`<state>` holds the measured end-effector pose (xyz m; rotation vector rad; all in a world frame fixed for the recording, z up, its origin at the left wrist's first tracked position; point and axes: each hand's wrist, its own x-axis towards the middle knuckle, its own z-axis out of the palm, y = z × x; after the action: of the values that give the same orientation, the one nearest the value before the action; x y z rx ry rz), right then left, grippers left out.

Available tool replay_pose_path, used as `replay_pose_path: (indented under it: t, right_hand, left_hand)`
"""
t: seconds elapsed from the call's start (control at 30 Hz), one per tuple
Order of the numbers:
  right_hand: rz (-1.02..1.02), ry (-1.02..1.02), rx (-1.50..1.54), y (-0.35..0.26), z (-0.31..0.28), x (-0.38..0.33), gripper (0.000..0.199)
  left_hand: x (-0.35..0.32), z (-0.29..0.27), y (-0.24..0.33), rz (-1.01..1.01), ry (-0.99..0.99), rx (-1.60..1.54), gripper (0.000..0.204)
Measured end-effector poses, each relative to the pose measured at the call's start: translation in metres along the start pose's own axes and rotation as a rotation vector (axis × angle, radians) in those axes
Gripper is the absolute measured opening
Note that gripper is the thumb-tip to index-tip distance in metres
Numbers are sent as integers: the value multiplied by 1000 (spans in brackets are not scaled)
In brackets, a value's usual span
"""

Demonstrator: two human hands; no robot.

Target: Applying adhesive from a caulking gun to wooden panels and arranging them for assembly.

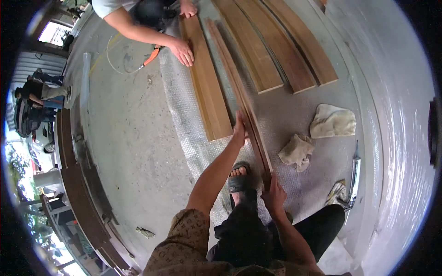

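A long brown wooden board is tilted up on its narrow edge in front of me, running away toward the far side. My right hand grips its near end. Farther along, my left hand holds the board's left side, fingers partly hidden. Just left of it, another wooden board lies flat on bubble wrap. A co-worker's hand rests on that flat board, and the co-worker's other hand is at its far end.
Three wooden boards lie side by side at the far right. Two pale cloths and a caulking gun are on my right. An orange-handled tool with a hose lies left of the co-worker. My sandalled foot stands near the boards.
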<state>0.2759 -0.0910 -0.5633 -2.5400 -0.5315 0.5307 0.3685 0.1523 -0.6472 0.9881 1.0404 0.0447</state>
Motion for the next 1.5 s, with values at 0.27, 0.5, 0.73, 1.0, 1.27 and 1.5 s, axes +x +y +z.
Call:
replay_pose_path:
  t: [0.27, 0.5, 0.73, 1.0, 1.27, 1.5]
  right_hand:
    - [-80, 129, 81, 70, 4, -65, 54]
    - [181, -203, 80, 106, -13, -54, 67]
    - [49, -195, 301, 103, -31, -3, 61]
    - [-136, -160, 259, 64, -26, 42, 60]
    - [364, -15, -90, 14, -30, 5, 54]
    - [333, -109, 51, 72, -5, -36, 56]
  left_hand:
    - [0, 13, -20, 176, -206, -447, 72]
    - [-19, 22, -19, 119, -106, -122, 105]
    - [3, 35, 15, 209, -92, -46, 106]
    - [60, 11, 40, 292, 196, 224, 106]
    - [-22, 24, 25, 253, 44, 8, 108]
    - [-24, 32, -65, 259, 239, 369, 117]
